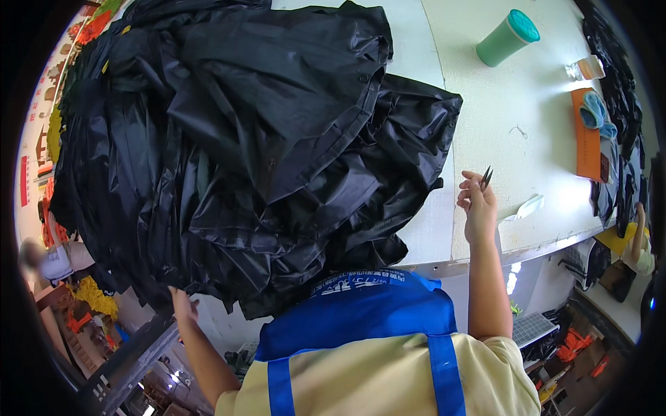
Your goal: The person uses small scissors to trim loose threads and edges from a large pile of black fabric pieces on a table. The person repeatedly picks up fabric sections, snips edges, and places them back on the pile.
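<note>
The heap of glossy black fabric garments (243, 139) covers the left half of the white table (534, 145), spilling over its near edge; it looks soft, slippery and bulky, best gathered at that hanging edge, where the left hand (182, 305) touches it, fingers loosely spread. The right hand (477, 204) pinches small thread snips (486, 177) above the near edge. A green lidded cup (508, 38) stands toward the far right corner.

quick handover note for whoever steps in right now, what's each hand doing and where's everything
Right hand: raised over the white table, pinching small thread snips, blades up.
Left hand: at the lower left edge of the heap of black garments, touching the fabric there.
The heap covers the left half of the table and hangs over its near edge.
Also on the table: green cup with teal lid, orange sheet, more dark pieces along the right edge.
Done or left: the frame shows no sorted stack, so I cannot tell how many garments are trimmed.
</note>
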`<state>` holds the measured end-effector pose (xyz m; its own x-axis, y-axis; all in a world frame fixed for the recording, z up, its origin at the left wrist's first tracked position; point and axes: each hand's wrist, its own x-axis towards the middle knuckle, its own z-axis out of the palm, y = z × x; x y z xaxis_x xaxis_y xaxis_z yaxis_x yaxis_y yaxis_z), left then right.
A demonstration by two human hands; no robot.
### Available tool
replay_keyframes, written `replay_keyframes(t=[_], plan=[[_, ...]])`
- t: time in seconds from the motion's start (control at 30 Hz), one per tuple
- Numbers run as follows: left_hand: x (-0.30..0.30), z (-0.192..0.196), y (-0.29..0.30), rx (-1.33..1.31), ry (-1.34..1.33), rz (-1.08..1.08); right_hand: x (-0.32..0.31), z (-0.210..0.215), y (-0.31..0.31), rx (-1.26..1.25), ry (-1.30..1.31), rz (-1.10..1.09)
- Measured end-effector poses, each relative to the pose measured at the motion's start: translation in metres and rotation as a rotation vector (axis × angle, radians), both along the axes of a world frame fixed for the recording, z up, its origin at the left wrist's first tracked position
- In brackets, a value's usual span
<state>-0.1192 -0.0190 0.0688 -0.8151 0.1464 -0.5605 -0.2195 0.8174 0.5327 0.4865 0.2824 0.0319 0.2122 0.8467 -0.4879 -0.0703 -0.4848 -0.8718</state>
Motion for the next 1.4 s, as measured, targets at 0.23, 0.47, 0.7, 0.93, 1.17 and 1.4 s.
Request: replay_keyframes(t=[0.23,0.47,0.7,0.93,1.17,1.4], plan=[[0.041,-0.032,0.026,0.396,-0.419,-0.017,-0.048,0.002,-0.067,-0.097,0.09,0.046],[0.08,-0.033,0.055,0.492,-0.604,-0.002,-0.072,0.029,-0.087,0.379,-0.248,0.317],[0.145,-0.013,0.122,0.753,-0.847,-0.02,-0.086,0.038,-0.089,0.388,-0.259,0.492],[0.219,-0.094,0.211,1.022,-0.926,-0.079,-0.095,0.001,-0.04,0.467,-0.267,0.485],[0.171,0.028,0.197,0.32,-0.495,-0.826,-0.081,-0.03,0.029,0.424,-0.326,0.45],[-0.13,0.093,0.068,0.633,0.394,-0.468,-0.152,0.127,0.003,1.013,-0.668,0.204]])
